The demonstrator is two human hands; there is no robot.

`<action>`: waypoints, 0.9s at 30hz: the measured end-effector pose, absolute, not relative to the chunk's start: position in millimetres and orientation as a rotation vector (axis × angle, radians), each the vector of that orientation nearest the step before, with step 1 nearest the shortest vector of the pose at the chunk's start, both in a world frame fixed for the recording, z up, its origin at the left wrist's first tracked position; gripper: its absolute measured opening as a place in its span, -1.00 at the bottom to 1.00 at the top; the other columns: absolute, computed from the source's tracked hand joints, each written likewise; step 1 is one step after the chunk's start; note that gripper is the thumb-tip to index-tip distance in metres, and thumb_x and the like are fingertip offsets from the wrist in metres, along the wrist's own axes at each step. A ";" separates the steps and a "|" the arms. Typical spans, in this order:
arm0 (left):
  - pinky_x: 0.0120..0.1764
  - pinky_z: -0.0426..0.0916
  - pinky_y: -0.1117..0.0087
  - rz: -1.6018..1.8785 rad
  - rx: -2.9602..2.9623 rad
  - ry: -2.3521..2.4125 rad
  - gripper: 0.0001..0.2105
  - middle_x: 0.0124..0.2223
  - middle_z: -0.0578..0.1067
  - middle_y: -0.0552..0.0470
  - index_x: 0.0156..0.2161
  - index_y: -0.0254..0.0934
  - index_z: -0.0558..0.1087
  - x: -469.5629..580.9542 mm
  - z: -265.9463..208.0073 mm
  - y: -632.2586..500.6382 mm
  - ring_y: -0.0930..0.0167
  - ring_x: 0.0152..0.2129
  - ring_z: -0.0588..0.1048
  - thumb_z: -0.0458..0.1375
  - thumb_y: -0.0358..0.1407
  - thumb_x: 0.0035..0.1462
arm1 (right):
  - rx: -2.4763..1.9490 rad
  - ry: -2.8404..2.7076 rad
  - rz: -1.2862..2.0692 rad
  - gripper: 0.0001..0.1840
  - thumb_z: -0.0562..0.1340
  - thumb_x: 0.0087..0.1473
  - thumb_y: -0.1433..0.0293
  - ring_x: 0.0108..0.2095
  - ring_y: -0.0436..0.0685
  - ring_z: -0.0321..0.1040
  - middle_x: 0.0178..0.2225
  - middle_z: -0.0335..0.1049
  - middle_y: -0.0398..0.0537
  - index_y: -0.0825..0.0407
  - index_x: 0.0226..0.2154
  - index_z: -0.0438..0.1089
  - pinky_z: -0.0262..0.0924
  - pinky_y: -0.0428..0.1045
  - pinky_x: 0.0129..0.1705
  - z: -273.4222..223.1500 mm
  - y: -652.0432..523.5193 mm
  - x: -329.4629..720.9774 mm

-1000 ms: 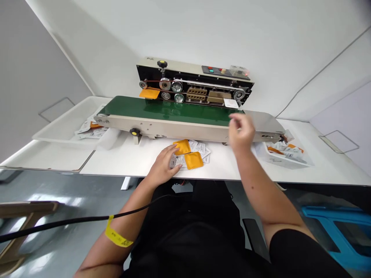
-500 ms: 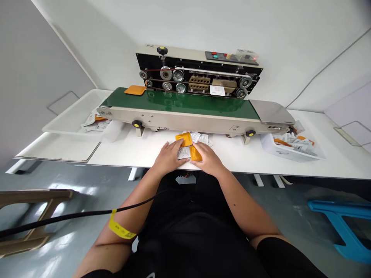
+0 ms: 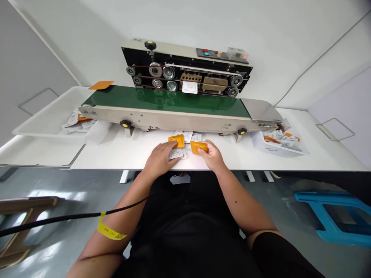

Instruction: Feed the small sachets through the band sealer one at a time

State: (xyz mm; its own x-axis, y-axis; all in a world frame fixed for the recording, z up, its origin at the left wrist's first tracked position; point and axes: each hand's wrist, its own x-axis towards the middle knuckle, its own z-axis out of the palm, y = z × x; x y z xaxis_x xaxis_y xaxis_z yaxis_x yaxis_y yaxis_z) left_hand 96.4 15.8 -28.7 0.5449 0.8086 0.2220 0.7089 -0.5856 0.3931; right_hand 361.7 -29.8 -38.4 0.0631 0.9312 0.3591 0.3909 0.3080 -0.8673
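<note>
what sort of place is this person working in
Probably a small packaging workstation: a band sealer with a green conveyor belt stands on a white table, with packets in a white tray and a white bin near its ends.

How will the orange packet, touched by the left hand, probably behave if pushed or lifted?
The orange packet looks small and flat, so it is probably light and likelier to slide than roll. It may be fairly stiff: the similar packet, held at one side by the right hand, shows no clear droop.
</note>
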 end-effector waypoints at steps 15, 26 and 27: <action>0.36 0.30 -0.08 0.660 2.583 1.213 -0.42 0.37 0.44 -0.21 0.35 -0.27 0.37 94.5 -32.7 17.9 0.04 0.31 0.42 0.24 -0.06 0.32 | -1.563 -0.712 0.753 -0.79 0.12 0.28 0.61 -0.67 -0.11 0.06 -0.58 0.28 -0.22 0.02 -0.33 0.30 -0.06 -0.20 -0.64 141.0 75.7 557.1; 0.40 0.26 -0.05 0.638 2.570 1.193 -0.40 0.43 0.36 -0.17 0.35 -0.21 0.38 93.0 -31.2 16.1 0.05 0.36 0.35 0.26 -0.02 0.29 | -1.788 -0.959 0.533 -0.95 0.32 0.27 0.45 -0.45 -0.05 0.12 -0.35 0.41 -0.02 0.11 -0.24 0.45 0.11 -0.11 -0.43 140.4 109.1 535.3; 0.40 0.26 -0.06 0.641 2.566 1.199 -0.39 0.44 0.34 -0.17 0.35 -0.21 0.37 93.0 -30.7 15.8 0.04 0.37 0.34 0.26 -0.02 0.29 | -1.774 -0.954 0.384 -0.91 0.32 0.28 0.42 -0.39 -0.04 0.16 -0.27 0.43 0.00 0.11 -0.17 0.47 0.16 -0.09 -0.33 135.8 103.6 529.7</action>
State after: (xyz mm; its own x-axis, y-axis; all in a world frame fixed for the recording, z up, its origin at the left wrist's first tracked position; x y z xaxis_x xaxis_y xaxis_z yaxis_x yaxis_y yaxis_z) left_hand 93.0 15.8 -30.7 0.5678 0.7713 0.2875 0.6676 -0.6358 0.3873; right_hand 529.7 103.6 135.8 0.6324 0.7544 0.1760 0.4221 -0.1451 -0.8949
